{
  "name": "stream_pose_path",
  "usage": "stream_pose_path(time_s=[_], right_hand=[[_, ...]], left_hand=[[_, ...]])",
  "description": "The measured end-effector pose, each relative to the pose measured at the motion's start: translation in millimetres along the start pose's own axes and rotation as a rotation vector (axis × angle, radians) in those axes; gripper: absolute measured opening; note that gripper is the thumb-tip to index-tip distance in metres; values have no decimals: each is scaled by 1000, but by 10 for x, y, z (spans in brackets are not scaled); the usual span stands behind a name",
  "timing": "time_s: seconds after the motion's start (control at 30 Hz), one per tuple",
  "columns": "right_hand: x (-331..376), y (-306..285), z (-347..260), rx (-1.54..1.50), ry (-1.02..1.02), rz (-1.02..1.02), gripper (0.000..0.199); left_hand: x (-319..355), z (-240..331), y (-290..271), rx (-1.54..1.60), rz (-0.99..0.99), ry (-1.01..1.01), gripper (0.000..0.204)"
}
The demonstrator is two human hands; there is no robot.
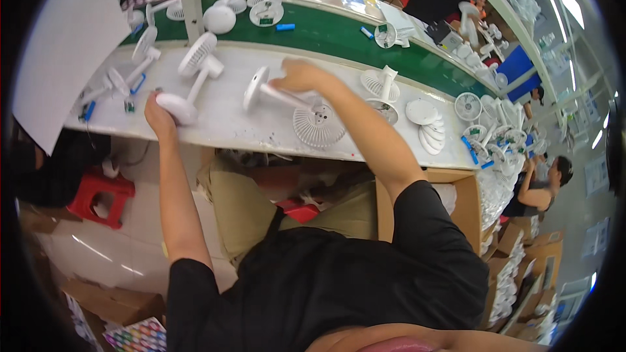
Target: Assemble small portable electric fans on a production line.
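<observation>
My left hand (158, 117) is closed on the edge of the round white base of a small fan (177, 109). The fan's stem rises to its caged head on the white worktable (228, 127). Over the middle of the table is my right hand (301, 75), its fingertips at the stem of a second white fan (256, 89). That fan's disc base is tilted on edge, and its stem runs down toward a ribbed round grille (319, 124). My right fingers are smeared, so whether they grip the stem is unclear.
Behind the table runs a green conveyor belt (313, 32) carrying fan parts and a blue battery (285, 27). White discs (430, 133) lie stacked at right, near a heap of fans (499, 133). A cardboard box (466, 199) stands below. Other people work beyond the belt and at right.
</observation>
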State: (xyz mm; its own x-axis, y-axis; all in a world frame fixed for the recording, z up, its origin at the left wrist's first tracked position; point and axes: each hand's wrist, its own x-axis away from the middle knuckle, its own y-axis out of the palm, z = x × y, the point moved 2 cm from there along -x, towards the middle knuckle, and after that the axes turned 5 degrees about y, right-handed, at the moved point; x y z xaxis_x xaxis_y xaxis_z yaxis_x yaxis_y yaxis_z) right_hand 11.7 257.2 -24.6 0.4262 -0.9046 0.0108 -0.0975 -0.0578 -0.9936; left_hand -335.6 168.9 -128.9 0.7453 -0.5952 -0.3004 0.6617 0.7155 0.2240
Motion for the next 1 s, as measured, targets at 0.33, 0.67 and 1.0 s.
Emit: stream_pose_path(time_s=[0.33,0.67,1.0], right_hand=[[-54,111,50,-283,180,23,22],[575,-2007,90,-684,27,1001,28],[66,132,-3,-78,16,94,21]], left_hand=[[0,61,30,-3,-61,-30,30],[-105,-71,20,-10,-21,-130,30],[-78,76,3,-149,26,143,29]])
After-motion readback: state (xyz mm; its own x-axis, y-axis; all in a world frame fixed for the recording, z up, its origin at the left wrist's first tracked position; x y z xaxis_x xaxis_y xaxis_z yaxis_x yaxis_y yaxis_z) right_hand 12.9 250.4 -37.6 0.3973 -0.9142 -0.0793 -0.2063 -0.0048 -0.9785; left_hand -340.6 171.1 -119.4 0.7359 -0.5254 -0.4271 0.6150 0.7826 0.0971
